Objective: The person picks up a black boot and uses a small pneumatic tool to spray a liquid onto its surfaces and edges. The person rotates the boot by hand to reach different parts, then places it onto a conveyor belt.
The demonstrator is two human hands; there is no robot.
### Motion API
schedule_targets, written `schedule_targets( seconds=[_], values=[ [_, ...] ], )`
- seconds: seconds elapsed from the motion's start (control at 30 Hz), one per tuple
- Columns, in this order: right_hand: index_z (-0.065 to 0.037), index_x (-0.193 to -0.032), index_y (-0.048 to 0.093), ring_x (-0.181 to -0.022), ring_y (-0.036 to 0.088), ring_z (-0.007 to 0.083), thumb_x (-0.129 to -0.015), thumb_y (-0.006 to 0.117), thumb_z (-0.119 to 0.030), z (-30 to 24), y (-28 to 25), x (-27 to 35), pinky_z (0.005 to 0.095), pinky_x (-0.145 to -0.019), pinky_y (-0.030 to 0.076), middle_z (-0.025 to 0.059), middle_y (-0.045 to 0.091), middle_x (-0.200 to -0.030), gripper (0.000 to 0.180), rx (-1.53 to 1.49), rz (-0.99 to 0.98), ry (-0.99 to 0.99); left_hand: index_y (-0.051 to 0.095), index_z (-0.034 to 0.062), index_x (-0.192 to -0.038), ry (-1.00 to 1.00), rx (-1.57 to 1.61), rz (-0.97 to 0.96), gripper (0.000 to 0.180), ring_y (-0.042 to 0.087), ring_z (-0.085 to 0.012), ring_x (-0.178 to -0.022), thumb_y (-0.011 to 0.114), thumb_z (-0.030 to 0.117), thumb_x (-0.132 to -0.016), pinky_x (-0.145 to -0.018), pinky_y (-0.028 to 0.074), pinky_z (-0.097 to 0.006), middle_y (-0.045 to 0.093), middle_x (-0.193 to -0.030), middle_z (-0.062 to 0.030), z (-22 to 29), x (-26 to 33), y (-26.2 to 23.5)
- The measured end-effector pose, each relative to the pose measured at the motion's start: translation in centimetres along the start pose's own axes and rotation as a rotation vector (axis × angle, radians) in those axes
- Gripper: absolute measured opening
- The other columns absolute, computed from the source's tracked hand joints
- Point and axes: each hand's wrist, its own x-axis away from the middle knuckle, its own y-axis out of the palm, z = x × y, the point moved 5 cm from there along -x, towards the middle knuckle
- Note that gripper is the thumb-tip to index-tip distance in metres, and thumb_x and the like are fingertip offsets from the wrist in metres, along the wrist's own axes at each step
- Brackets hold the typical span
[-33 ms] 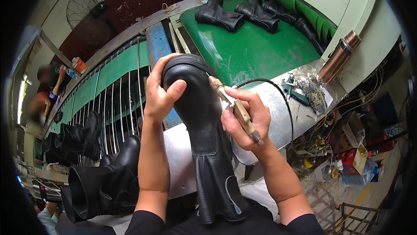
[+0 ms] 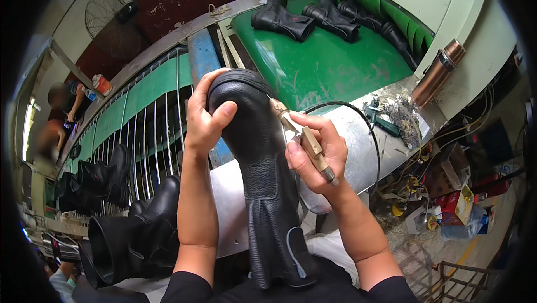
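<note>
In front of me is a black leather boot (image 2: pixel 260 174), its toe pointing away and its shaft running back toward my body. My left hand (image 2: pixel 204 118) clasps the toe end, with the thumb on the leather upper and the fingers round the sole edge. My right hand (image 2: pixel 321 152) grips a slim beige hand tool (image 2: pixel 309 142) with a pointed nozzle and a metal rear end. The nozzle tip lies at the right side of the toe, by the seam between upper and sole. Whether it touches the seam, I cannot tell.
Several black boots (image 2: pixel 282 20) lie on a green conveyor belt (image 2: pixel 335 68). More boots (image 2: pixel 137 236) rest on a metal-bar rack at left. A copper-coloured flask (image 2: pixel 439 73) and dark green pliers-like tool (image 2: pixel 386 127) are at right. A black hose (image 2: pixel 376 152) loops over the metal table (image 2: pixel 358 163). Two people are far left.
</note>
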Motion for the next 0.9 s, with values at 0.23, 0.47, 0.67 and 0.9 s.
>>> schedule_targets(
  seconds=[0.23,0.47,0.67,0.9],
  values=[
    [0.003,-0.119,0.057,-0.056,0.048,0.0038,-0.082,0.064,-0.002,4.8,-1.1,5.4,0.0212,-0.055,0.040,-0.0009,0.055,-0.062,0.038,-0.093,0.076,0.241,0.044,-0.0074,-0.131,-0.094,0.249,-0.037,0.087,0.065,-0.0233,-0.099,0.073,0.051,-0.073,-0.089,0.053,-0.035,0.061,-0.114,-0.0178,-4.1,-1.4,-0.8],
    [0.003,-0.123,0.049,-0.056,0.055,0.0093,-0.087,0.057,0.001,5.4,-0.6,8.9,0.0247,-0.052,0.045,0.0061,0.056,-0.068,0.037,-0.122,-0.046,0.226,0.044,-0.0048,-0.134,-0.141,0.225,-0.036,0.086,0.063,-0.0279,-0.105,0.060,0.059,-0.079,-0.092,0.051,-0.040,0.061,-0.119,-0.0192,-6.3,-1.6,-1.7],
    [0.000,-0.118,0.057,-0.059,0.052,0.0023,-0.082,0.061,0.002,6.4,-1.6,12.4,0.0201,-0.054,0.042,0.0022,0.060,-0.074,0.036,-0.174,0.026,0.368,0.054,-0.0038,-0.125,-0.325,0.409,-0.039,0.076,0.064,-0.0292,-0.101,0.051,0.060,-0.084,-0.088,0.052,-0.041,0.063,-0.115,-0.0196,-10.6,-0.4,-5.2],
    [0.004,-0.121,0.049,-0.054,0.052,0.0096,-0.090,0.054,-0.002,6.6,-2.2,13.7,0.0247,-0.050,0.043,0.0069,0.055,-0.076,0.032,-0.357,0.086,0.559,0.054,-0.0033,-0.123,-0.373,0.377,0.168,0.076,0.065,-0.0288,-0.100,0.048,0.062,-0.085,-0.090,0.053,-0.041,0.063,-0.117,-0.0183,-9.5,4.5,-7.9]
  ],
)
